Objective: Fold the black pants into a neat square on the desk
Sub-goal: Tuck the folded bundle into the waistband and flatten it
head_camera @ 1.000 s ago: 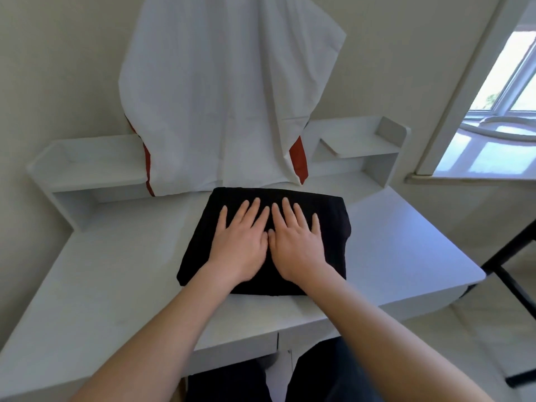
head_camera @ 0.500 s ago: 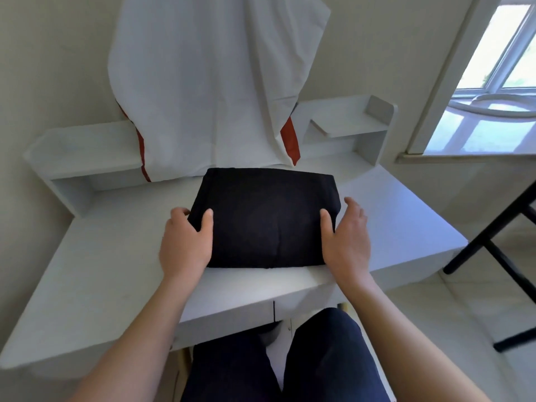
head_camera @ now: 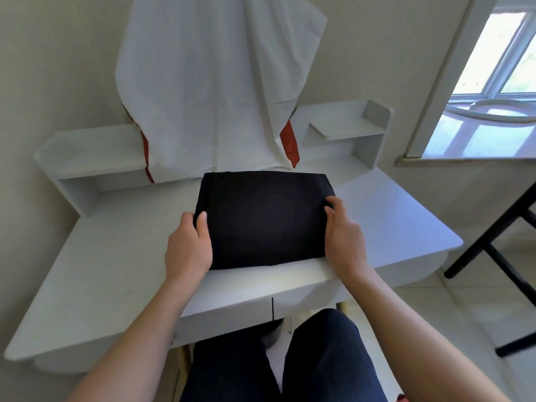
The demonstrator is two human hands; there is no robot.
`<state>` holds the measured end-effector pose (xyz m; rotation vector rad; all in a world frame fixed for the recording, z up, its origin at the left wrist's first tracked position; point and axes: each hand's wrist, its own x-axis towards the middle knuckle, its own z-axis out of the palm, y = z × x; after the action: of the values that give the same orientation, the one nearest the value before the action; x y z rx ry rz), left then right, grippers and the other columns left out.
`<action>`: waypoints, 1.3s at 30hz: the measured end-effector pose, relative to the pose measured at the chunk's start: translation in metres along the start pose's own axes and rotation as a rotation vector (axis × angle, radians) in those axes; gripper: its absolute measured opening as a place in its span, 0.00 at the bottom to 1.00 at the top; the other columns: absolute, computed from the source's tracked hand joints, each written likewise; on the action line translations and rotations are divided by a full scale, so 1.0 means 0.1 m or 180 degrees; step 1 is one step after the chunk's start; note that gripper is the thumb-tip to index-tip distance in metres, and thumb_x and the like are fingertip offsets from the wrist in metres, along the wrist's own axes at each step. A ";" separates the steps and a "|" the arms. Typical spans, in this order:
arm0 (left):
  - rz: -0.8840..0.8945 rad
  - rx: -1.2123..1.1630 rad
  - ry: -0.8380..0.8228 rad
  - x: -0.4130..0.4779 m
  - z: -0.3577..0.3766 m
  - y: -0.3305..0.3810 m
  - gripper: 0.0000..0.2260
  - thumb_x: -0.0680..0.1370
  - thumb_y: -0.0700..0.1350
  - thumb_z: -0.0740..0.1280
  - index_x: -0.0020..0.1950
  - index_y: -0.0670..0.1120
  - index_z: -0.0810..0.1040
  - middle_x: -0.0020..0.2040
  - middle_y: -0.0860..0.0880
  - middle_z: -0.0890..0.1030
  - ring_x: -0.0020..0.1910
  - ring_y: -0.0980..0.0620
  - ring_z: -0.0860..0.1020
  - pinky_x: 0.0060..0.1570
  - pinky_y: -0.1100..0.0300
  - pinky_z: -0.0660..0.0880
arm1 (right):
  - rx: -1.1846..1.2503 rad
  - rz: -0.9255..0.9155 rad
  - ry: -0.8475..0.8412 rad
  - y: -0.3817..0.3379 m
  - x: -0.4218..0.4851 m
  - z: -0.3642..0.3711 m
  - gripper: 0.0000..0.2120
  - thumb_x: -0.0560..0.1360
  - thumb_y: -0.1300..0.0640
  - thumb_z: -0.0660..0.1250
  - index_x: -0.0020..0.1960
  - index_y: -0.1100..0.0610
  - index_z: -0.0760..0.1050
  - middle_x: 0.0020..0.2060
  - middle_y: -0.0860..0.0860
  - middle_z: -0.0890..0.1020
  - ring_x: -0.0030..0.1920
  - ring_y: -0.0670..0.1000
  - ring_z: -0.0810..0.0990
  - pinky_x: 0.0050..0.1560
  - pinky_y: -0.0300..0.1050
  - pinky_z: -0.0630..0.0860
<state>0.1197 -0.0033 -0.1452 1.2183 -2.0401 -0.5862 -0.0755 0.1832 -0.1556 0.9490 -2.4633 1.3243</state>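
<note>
At the two short sides of the folded black fabric pants (head_camera: 264, 219), the left hand (head_camera: 188, 248) and the right hand (head_camera: 343, 242) each grip an edge, thumb on top and fingers curled round the side. The pants lie flat as a near-square rectangle at the front middle of the white desk (head_camera: 391, 216), long axis running left to right along its front edge. Just behind them hangs a white cloth with red-orange trim (head_camera: 214, 82).

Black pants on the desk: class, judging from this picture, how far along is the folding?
Done: the black pants lie as a flat, roughly square bundle on the desk, with no legs trailing. In hand: the left hand and right hand grip its two side edges, thumbs on top. Left: probably only squaring the bundle up and letting go.
</note>
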 end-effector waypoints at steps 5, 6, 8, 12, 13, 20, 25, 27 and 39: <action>-0.0002 0.0440 -0.0096 0.04 -0.14 -0.03 0.16 0.81 0.56 0.54 0.57 0.45 0.70 0.40 0.48 0.77 0.36 0.48 0.76 0.36 0.52 0.73 | -0.0862 0.0087 -0.0220 -0.08 0.05 -0.10 0.17 0.83 0.50 0.52 0.68 0.55 0.66 0.48 0.58 0.82 0.44 0.61 0.80 0.39 0.48 0.71; 0.0081 0.0573 0.0048 0.09 -0.20 0.00 0.17 0.81 0.56 0.54 0.61 0.45 0.69 0.46 0.46 0.79 0.41 0.47 0.77 0.39 0.52 0.74 | -0.1275 0.0045 -0.0125 -0.14 0.09 -0.13 0.18 0.83 0.49 0.53 0.68 0.55 0.66 0.49 0.58 0.81 0.46 0.61 0.79 0.41 0.50 0.72; 0.0597 0.0756 0.0342 0.21 -0.24 0.15 0.19 0.81 0.55 0.55 0.66 0.45 0.70 0.59 0.43 0.76 0.54 0.42 0.76 0.49 0.49 0.73 | -0.1607 -0.0161 0.0160 -0.35 0.18 -0.16 0.19 0.81 0.48 0.55 0.69 0.54 0.67 0.57 0.59 0.77 0.55 0.62 0.75 0.51 0.54 0.72; 0.1712 0.1325 -0.0596 0.39 0.07 0.70 0.21 0.81 0.49 0.54 0.75 0.49 0.64 0.76 0.46 0.63 0.75 0.45 0.59 0.71 0.42 0.54 | -0.1263 -0.0740 -0.0805 -0.83 0.41 0.22 0.24 0.82 0.46 0.49 0.76 0.49 0.59 0.76 0.55 0.60 0.76 0.58 0.56 0.72 0.62 0.55; 0.1751 0.1493 -0.0922 0.40 0.19 0.76 0.23 0.81 0.49 0.53 0.77 0.50 0.59 0.78 0.47 0.58 0.76 0.47 0.53 0.72 0.41 0.49 | -0.1295 -0.0809 -0.1174 -0.87 0.45 0.34 0.25 0.82 0.45 0.47 0.78 0.48 0.55 0.78 0.53 0.54 0.78 0.56 0.50 0.74 0.63 0.50; 0.1140 0.1803 -0.1292 0.48 0.39 0.34 0.31 0.78 0.65 0.44 0.79 0.55 0.45 0.79 0.52 0.42 0.77 0.50 0.41 0.74 0.43 0.44 | -0.1774 -0.0667 -0.1556 -0.32 0.48 0.49 0.39 0.76 0.30 0.38 0.79 0.52 0.43 0.79 0.48 0.45 0.78 0.50 0.42 0.76 0.52 0.41; 0.0467 0.1251 -0.1256 0.40 0.28 0.26 0.36 0.75 0.69 0.49 0.78 0.55 0.44 0.79 0.51 0.43 0.77 0.45 0.48 0.71 0.43 0.56 | -0.1404 0.0108 -0.1321 -0.14 0.44 0.32 0.43 0.74 0.27 0.46 0.79 0.53 0.44 0.79 0.51 0.46 0.78 0.55 0.46 0.75 0.56 0.51; -0.0073 0.0809 -0.1104 0.33 0.24 0.25 0.37 0.75 0.69 0.52 0.79 0.55 0.44 0.79 0.45 0.50 0.74 0.40 0.58 0.67 0.45 0.64 | -0.0741 0.0582 -0.1053 -0.09 0.42 0.23 0.42 0.74 0.31 0.57 0.78 0.54 0.50 0.76 0.55 0.57 0.74 0.59 0.61 0.67 0.54 0.66; -0.1032 -0.1112 -0.1014 0.40 0.34 0.60 0.22 0.80 0.53 0.57 0.73 0.49 0.64 0.66 0.47 0.74 0.62 0.43 0.74 0.62 0.48 0.71 | 0.1201 0.1574 -0.0703 0.10 0.81 -0.11 0.26 0.74 0.48 0.68 0.70 0.51 0.67 0.52 0.44 0.75 0.54 0.50 0.74 0.55 0.48 0.72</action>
<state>0.0465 -0.0101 -0.1150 1.3093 -1.8854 -1.3056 -0.1464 0.1594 -0.1200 0.5891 -2.7924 1.9926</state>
